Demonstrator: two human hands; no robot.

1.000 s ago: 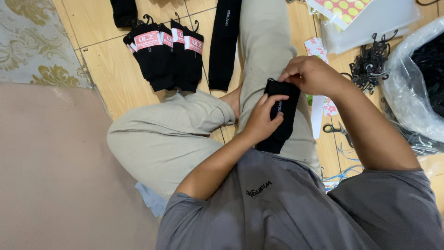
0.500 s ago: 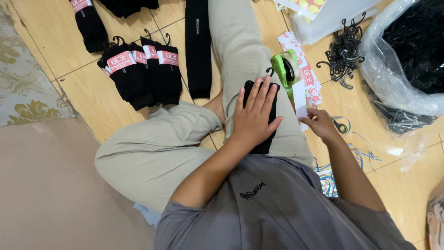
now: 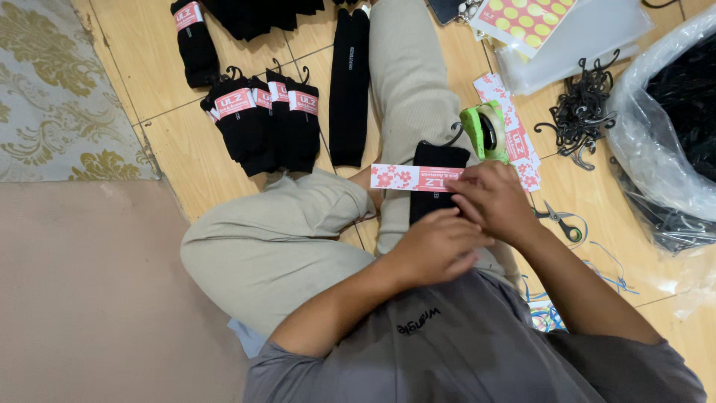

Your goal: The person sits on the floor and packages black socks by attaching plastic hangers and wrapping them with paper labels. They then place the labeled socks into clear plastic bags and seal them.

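Landmark: my thigh in beige trousers, stretched out across the wooden floor

Largest first: clear plastic bag of dark goods, well to the right of the thigh. Row of finished black sock bundles with pink bands and hooks, just left of the thigh. One loose black sock flat alongside its left edge. Pile of black hooks to the right, green tape dispenser just beside the thigh, scissors a little further right

Work piece: folded black socks lying on the thigh, hook at the top, pink paper band laid across them

My left hand presses flat on the lower part of the socks, fingers curled down. My right hand pinches the band's right end

Handling, as I judge it: socks light, soft, they slump and spread unless pinned; band thin, creases and tears easily, so hold it by the ends and keep it taut
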